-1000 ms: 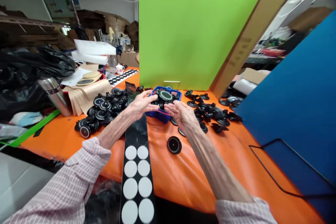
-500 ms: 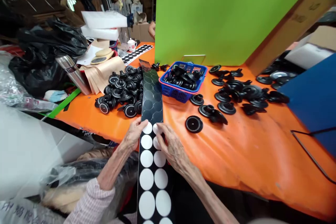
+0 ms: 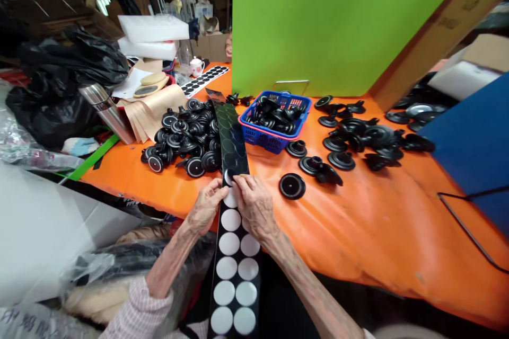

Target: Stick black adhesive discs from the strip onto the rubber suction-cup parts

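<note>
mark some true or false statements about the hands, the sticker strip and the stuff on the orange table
1. The left hand and the right hand both touch the black strip. True.
2. The blue basket holds nothing. False: it holds black parts.
3. A single black disc lies on the orange table, to the right of the right hand and apart from it. True.
4. The board standing behind the basket is red. False: it is green.
5. A pile of black parts lies to the left of the strip. True.
</note>
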A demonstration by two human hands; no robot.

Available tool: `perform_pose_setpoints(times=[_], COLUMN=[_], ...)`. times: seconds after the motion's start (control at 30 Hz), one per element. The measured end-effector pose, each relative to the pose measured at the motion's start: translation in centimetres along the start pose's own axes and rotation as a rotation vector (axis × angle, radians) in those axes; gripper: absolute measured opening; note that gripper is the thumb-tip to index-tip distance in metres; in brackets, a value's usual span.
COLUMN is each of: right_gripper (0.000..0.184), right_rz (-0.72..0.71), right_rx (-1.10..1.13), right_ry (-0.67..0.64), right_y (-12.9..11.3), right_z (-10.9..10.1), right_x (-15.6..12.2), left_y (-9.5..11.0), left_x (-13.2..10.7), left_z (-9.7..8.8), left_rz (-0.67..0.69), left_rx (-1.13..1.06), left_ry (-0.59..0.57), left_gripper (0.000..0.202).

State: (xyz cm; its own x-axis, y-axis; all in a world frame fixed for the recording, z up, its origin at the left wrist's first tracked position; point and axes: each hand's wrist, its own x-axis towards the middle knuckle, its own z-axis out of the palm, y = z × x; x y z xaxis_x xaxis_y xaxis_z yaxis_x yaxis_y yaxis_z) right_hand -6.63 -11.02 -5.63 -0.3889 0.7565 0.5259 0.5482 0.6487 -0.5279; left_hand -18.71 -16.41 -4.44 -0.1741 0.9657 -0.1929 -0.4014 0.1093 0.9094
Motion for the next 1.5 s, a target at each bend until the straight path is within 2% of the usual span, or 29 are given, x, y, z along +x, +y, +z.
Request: perform_pose_setpoints(times=[0.07, 0.1, 0.17, 0.2, 0.23, 0.27, 0.33, 0.37, 0.43, 0.5, 0.57, 0.63, 0.7, 0.73, 0.83, 0.9, 0.97, 1.03, 1.1, 1.17, 1.27, 1.33, 1.43, 1.5], right_gripper=[0.028, 0.027, 0.025, 0.024, 0.024, 0.025, 0.027, 0.027, 0.027, 0.027, 0.028, 0.031, 0.032, 0.032, 0.033, 0.032, 0.030, 0.028, 0.026, 0.024, 0.026, 0.015, 0.018, 0.017], right_rz=[0.054, 0.082, 0.098, 0.086, 0.066, 0.052, 0.063, 0.102, 0.272, 0.516, 0.733, 0.843, 0.869, 0.869, 0.826, 0.790, 0.767, 0.727, 0.636, 0.550, 0.543, 0.592, 0.632, 0.623], right_rx=[0.040, 0.061, 0.084, 0.091, 0.101, 0.118, 0.193, 0.259, 0.456, 0.677, 0.792, 0.779, 0.741, 0.730, 0.694, 0.632, 0.559, 0.477, 0.370, 0.288, 0.308, 0.402, 0.546, 0.579], right_ry=[0.052, 0.075, 0.097, 0.092, 0.082, 0.071, 0.055, 0.054, 0.076, 0.120, 0.201, 0.296, 0.352, 0.343, 0.247, 0.178, 0.150, 0.158, 0.185, 0.174, 0.142, 0.108, 0.063, 0.083], right_y=[0.4, 0.5, 0.4, 0.1, -0.2, -0.5, -1.2, -1.4, -1.2, -0.5, 0.6, 1.5, 2.1, 2.2, 2.3, 2.3, 2.3, 2.4, 2.3, 2.0, 1.3, 0.7, 0.1, -0.2], right_z=[-0.7, -1.2, -2.0, -2.3, -2.6, -2.8, -3.2, -3.4, -4.2, -5.2, -6.3, -7.4, -8.4, -8.9, -10.4, -11.2, -11.7, -11.9, -11.9, -11.9, -12.1, -12.4, -12.6, -12.5], right_x=[-0.2, -0.4, -1.3, -1.9, -2.6, -3.3, -4.5, -4.9, -5.4, -5.6, -5.8, -6.1, -6.7, -7.1, -8.6, -9.6, -10.3, -10.6, -10.6, -10.4, -9.9, -9.5, -8.8, -8.5], left_y=[0.2, 0.5, 1.4, 1.9, 2.3, 2.7, 3.0, 3.0, 2.6, 2.3, 2.0, 1.8, 1.4, 1.0, -0.3, -1.1, -1.5, -1.5, -1.3, -0.9, -0.5, -0.5, -0.6, -0.8], left_x=[-0.3, -0.6, -1.1, -1.4, -1.6, -1.7, -1.6, -1.5, -1.0, -0.2, 0.8, 2.3, 4.2, 5.1, 7.3, 7.7, 7.3, 6.3, 4.9, 3.3, 1.1, -0.1, -1.4, -2.0], left_z=[-0.3, -0.4, -0.2, 0.2, 0.6, 1.2, 2.6, 3.3, 4.6, 5.8, 7.1, 8.4, 9.6, 10.2, 11.4, 11.5, 11.2, 10.6, 9.9, 9.2, 8.2, 7.6, 6.9, 6.6], left_rz=[-0.031, -0.007, 0.132, 0.197, 0.219, 0.190, 0.031, -0.034, -0.091, -0.123, -0.084, 0.087, 0.278, 0.320, 0.291, 0.275, 0.246, 0.138, -0.030, -0.179, -0.327, -0.370, -0.354, -0.327], left_rx=[0.135, 0.247, 0.501, 0.595, 0.636, 0.623, 0.497, 0.427, 0.345, 0.385, 0.558, 0.814, 1.014, 1.080, 1.170, 1.180, 1.130, 0.991, 0.734, 0.445, 0.150, 0.062, 0.020, 0.007], left_ry=[0.070, 0.158, 0.383, 0.445, 0.431, 0.349, 0.104, 0.026, -0.036, -0.153, -0.294, -0.275, -0.204, -0.222, -0.450, -0.508, -0.465, -0.379, -0.287, -0.242, -0.224, -0.203, -0.176, -0.181], left_gripper=[0.031, 0.033, 0.035, 0.033, 0.030, 0.029, 0.027, 0.025, 0.022, 0.019, 0.020, 0.028, 0.037, 0.040, 0.033, 0.020, 0.010, 0.013, 0.019, 0.023, 0.030, 0.034, 0.038, 0.042])
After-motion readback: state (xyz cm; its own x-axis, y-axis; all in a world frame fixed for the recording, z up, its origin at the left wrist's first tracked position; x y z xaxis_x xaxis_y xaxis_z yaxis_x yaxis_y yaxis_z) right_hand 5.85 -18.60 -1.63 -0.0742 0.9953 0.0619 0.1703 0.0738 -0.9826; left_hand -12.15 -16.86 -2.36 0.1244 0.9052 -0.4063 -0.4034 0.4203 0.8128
